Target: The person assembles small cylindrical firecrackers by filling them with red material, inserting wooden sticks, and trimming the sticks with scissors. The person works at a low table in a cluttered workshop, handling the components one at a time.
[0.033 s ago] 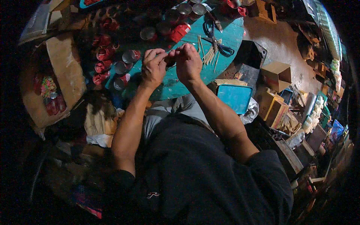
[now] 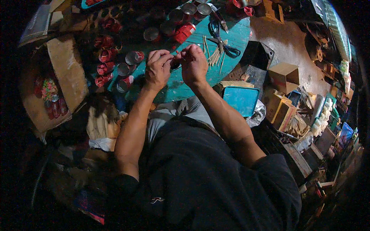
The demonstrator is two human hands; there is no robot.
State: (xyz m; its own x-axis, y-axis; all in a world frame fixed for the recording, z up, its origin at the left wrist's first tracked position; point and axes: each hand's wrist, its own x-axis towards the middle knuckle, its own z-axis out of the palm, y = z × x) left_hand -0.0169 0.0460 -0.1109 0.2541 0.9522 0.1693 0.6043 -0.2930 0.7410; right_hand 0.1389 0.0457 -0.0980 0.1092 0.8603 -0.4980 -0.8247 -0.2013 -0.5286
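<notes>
Head view, upper middle of the frame: my left hand and right hand are close together, fingers curled in over something small and dark that they mostly hide; I cannot tell which of them grips it. Just above them is a red can on my teal table, with thin sticks and black-handled scissors to the right. Open-topped cans stand left of my hands; a blue tray sits right of centre.

Held piece mostly behind fingers
</notes>
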